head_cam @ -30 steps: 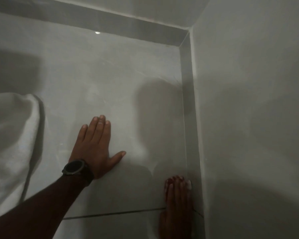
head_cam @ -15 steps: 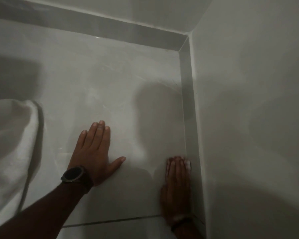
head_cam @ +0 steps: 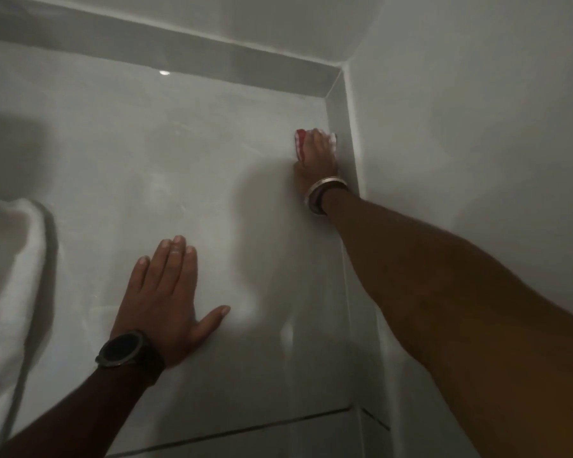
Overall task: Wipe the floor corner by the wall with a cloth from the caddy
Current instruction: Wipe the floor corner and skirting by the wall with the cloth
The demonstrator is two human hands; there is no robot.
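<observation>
My right hand (head_cam: pixel 318 155) presses a red-and-white cloth (head_cam: pixel 299 140) flat on the grey floor tile, right against the baseboard (head_cam: pixel 346 133) of the right wall and a little short of the floor corner (head_cam: pixel 326 99). Only the cloth's edges show around my fingers. My left hand (head_cam: pixel 166 299), with a dark watch on its wrist, lies flat on the tile with fingers spread, holding nothing. The caddy is out of view.
A white towel or sheet (head_cam: pixel 7 276) hangs at the left edge. Grey baseboards run along the back wall (head_cam: pixel 179 51) and the right wall. A dark grout line (head_cam: pixel 245 428) crosses the floor near me.
My right hand has slid the cloth forward along the right baseboard, from beside my left hand toward the corner. My left hand has stayed planted.
</observation>
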